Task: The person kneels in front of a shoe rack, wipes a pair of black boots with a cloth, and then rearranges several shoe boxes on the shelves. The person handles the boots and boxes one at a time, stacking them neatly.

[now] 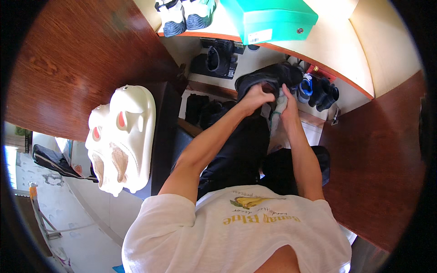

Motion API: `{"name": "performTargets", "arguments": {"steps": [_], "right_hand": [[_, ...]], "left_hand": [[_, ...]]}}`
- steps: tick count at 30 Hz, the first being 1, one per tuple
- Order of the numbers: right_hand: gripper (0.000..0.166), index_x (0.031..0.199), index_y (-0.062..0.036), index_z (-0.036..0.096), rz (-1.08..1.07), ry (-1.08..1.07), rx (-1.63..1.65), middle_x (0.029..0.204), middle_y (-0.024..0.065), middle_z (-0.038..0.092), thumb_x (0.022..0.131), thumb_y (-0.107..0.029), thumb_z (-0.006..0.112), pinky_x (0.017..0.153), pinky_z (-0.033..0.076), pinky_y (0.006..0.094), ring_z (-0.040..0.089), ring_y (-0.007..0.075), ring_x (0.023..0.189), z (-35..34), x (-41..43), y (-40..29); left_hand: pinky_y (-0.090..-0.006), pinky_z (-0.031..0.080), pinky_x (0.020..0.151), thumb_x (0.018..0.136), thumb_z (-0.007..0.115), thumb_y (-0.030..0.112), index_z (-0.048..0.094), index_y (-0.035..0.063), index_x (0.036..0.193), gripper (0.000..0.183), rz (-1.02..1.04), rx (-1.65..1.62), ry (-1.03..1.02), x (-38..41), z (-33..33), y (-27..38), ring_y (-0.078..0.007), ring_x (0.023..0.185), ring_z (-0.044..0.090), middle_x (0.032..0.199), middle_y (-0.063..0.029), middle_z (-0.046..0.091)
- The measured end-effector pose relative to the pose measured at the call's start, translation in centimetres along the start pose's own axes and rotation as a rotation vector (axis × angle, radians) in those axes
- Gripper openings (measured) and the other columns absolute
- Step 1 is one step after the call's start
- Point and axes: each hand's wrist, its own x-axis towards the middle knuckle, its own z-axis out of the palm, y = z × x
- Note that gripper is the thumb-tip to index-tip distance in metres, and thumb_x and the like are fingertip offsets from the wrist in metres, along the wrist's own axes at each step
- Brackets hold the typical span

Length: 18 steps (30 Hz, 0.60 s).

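Note:
A black shoe (251, 80) is held in front of the cabinet's lower shelf, its opening turned towards me. My left hand (256, 98) grips it at the opening, with some fingers hidden by the shoe. Close on the right, my right hand (289, 102) holds a pale, crumpled cloth or thin bag (280, 102) with a green band, against the shoe's near side. The lower end of this pale thing hangs between my knees. Another dark part (290, 73) extends behind the shoe; whether it is a second shoe I cannot tell.
White clogs (131, 136) stand on a dark box (164, 136) at left. Above, the upper shelf (336, 51) bears a green shoebox (280, 24) and sneakers (198, 15). Black shoes (218, 59), blue sneakers (305, 88) and black boots (324, 94) sit below. Wooden doors (85, 61) flank the cabinet.

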Motion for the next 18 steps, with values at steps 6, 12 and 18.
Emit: {"name": "performTargets", "arguments": {"steps": [6,12,18], "right_hand": [[0.032,0.100,-0.0085,0.054,-0.069,0.074,-0.264,0.087,0.0025,0.057,0.072,-0.016,0.069,0.072,0.045,0.0310,0.056,0.0182,0.081,5.4,0.4,-0.4],[0.048,0.115,-0.0064,0.048,0.024,-0.003,-0.277,0.100,0.0052,0.057,0.072,-0.014,0.068,0.077,0.045,0.0312,0.056,0.0195,0.090,5.9,1.7,1.5],[0.062,0.125,-0.0045,0.040,0.022,-0.158,-0.194,0.109,0.0079,0.055,0.071,-0.012,0.069,0.082,0.043,0.0342,0.055,0.0219,0.097,6.5,3.5,4.6]], "left_hand": [[-0.0385,0.034,0.080,0.072,0.060,0.052,0.055,0.0136,0.099,0.048,-0.144,-0.763,0.258,0.0,-2.2,-1.8,-0.0198,0.094,0.050,0.099,-0.0030,0.057],[-0.0345,0.037,0.074,0.073,0.058,0.030,0.055,0.0144,0.089,0.022,-0.108,-0.770,0.321,0.4,-5.2,-3.9,-0.0156,0.082,0.052,0.086,0.0006,0.059],[-0.0352,0.039,0.084,0.076,0.060,0.035,0.055,0.0102,0.102,0.036,-0.019,-1.009,0.389,-1.3,-4.5,-1.1,-0.0208,0.094,0.053,0.101,-0.0054,0.059]]}}
